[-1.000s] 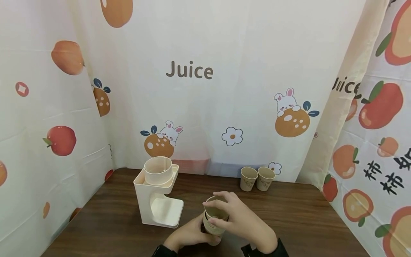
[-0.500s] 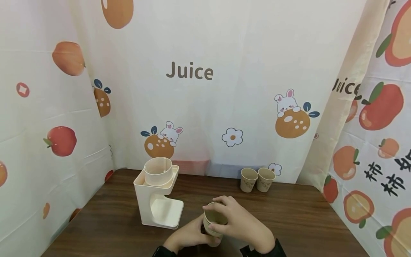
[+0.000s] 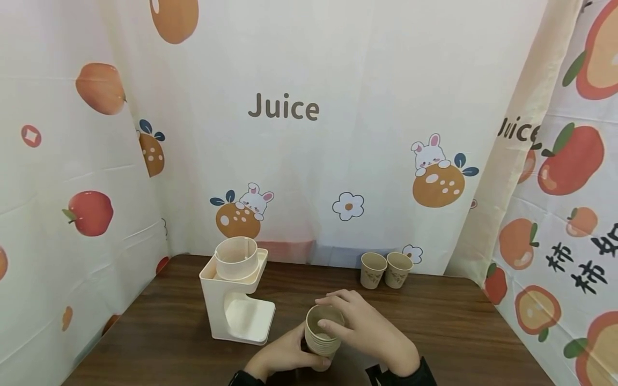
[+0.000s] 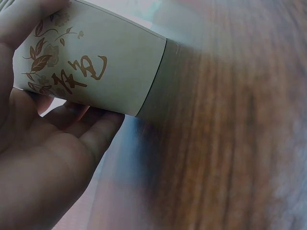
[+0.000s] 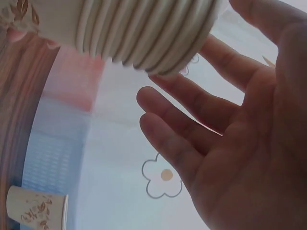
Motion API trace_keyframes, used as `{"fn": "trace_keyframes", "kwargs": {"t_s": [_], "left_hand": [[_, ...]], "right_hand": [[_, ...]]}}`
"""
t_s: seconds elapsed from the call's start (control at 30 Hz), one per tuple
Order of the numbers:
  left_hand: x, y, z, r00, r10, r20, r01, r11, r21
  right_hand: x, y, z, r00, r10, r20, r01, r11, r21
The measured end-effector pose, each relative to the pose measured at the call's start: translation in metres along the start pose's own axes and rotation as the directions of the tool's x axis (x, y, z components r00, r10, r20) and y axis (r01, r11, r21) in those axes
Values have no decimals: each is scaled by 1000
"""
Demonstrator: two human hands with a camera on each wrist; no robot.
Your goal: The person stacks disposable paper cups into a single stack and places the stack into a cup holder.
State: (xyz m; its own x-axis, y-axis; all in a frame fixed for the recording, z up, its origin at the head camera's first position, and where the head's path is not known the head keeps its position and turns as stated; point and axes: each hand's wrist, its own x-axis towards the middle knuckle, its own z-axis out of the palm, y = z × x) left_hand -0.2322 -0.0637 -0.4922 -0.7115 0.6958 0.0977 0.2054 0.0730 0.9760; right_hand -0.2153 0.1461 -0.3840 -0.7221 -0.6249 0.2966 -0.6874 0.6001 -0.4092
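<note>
A nested stack of beige paper cups (image 3: 322,338) stands near the table's front, its lower cup printed with brown leaves and writing. My left hand (image 3: 286,351) grips the stack low down, thumb on one side and fingers round the other, as the left wrist view shows from close by. Over the mouth of the stack is my right hand (image 3: 359,329), fingers spread and fairly straight, fingertips right at the rim. In the right wrist view, the stacked rims (image 5: 148,33) lie close together beside those fingers (image 5: 168,139), with the thumb apart from them.
A cream-coloured stand (image 3: 217,305) with a round cup-like holder (image 3: 236,258) on top and a flat base (image 3: 251,320) is to the left. Two upright paper cups (image 3: 373,271) stand side by side at the back of the brown wooden table (image 3: 449,327). Fruit-patterned curtains (image 3: 309,161) surround it.
A top cup that stood higher in the stack has sunk down into the others. My right hand's fingers have loosened from the cup and spread at the rim; the left hand keeps its grip.
</note>
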Motion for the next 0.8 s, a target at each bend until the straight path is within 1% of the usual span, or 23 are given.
{"fn": "trace_keyframes", "kwargs": {"t_s": [0.2, 0.4, 0.63, 0.8], "left_hand": [[-1, 2, 1, 1000, 0, -21, 1, 1000, 23], [-1, 2, 2, 999, -25, -37, 26, 999, 28], [-1, 1, 2, 998, -24, -54, 26, 999, 35], [0, 1, 3, 998, -26, -64, 29, 998, 49]], "right_hand": [[-1, 8, -2, 997, -34, -68, 32, 999, -32], [-4, 18, -7, 995, 4, -101, -8, 999, -36], [-5, 31, -12, 989, 84, -124, -89, 996, -29], [-6, 41, -13, 984, 99, -147, -105, 994, -33]]}}
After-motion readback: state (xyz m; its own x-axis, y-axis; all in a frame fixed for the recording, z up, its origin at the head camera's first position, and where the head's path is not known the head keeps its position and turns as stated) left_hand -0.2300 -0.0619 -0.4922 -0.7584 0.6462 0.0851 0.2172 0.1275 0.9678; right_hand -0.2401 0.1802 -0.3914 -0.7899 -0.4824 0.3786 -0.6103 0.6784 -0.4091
